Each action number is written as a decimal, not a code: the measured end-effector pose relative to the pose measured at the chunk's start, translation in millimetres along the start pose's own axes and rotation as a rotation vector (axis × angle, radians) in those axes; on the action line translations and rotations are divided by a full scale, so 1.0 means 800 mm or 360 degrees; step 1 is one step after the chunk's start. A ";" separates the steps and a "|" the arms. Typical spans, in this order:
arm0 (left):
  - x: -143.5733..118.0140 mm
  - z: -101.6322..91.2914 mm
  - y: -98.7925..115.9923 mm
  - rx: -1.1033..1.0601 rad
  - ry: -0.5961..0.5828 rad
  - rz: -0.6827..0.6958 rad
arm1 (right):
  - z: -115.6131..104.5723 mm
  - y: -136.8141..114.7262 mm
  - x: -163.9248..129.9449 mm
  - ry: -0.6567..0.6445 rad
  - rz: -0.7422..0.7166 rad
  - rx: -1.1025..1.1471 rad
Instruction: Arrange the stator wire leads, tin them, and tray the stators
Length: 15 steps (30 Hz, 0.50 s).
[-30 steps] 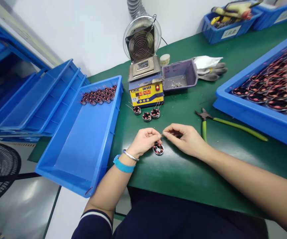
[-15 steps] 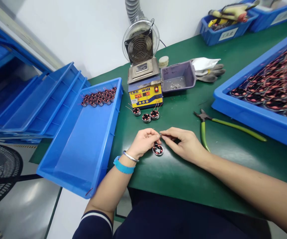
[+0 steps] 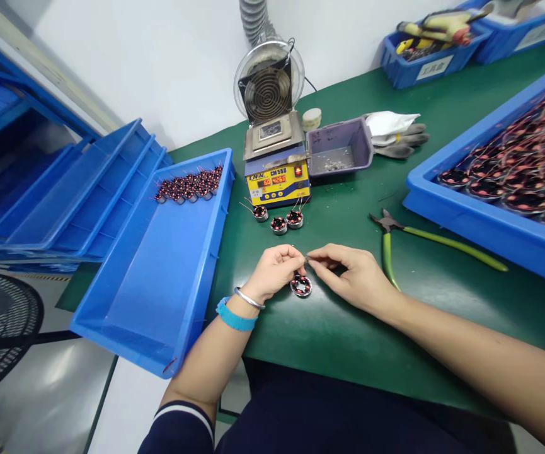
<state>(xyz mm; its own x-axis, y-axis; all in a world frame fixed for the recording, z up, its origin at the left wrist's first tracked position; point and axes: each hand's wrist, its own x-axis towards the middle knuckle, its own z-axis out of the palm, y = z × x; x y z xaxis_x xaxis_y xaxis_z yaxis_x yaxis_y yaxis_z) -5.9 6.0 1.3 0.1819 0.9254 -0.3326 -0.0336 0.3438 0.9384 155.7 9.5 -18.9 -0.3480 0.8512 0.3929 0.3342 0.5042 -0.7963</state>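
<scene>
A round motor stator (image 3: 307,285) with copper windings and a star-shaped hole is tilted just under the fingertips of my left hand (image 3: 275,270). That hand is closed in a pinch at the stator's upper edge, where its wire leads appear to be. My right hand (image 3: 355,274) pinches at the same spot from the right, its thumb and forefinger nearly meeting the left fingertips. The thin wire ends between the fingers are mostly hidden. Beyond my hands stand three more stators (image 3: 279,225), some with leads sticking up.
Behind them is a yellow-and-blue solder pot (image 3: 279,183) with a fume fan, beside a purple bin (image 3: 364,151). Green-handled cutters (image 3: 452,244) lie right. A blue tray (image 3: 156,252) with stators is left; a fuller tray (image 3: 480,233) is right. Gloves (image 3: 404,142) lie farther back.
Both hands keep the same pinch at the stator, with barely any movement. The view has shifted very slightly, and the solder pot's display digits read differently.
</scene>
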 end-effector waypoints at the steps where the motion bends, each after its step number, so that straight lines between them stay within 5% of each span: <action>1: 0.000 0.000 0.000 0.0000 -0.0007 -0.0005 | 0.000 0.000 0.000 -0.0010 -0.0033 -0.0002; 15: -0.002 -0.003 0.003 0.0023 -0.0077 -0.0065 | -0.005 0.001 -0.002 -0.0098 -0.0001 -0.0036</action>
<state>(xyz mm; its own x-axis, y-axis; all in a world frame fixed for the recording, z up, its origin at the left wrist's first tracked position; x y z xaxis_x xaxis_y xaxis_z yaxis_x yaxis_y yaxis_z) -8.3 5.6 4.3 0.2303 0.9017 -0.3660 -0.0113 0.3786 0.9255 159.7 9.3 -18.0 -0.4013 0.8407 0.3635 0.3536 0.5083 -0.7852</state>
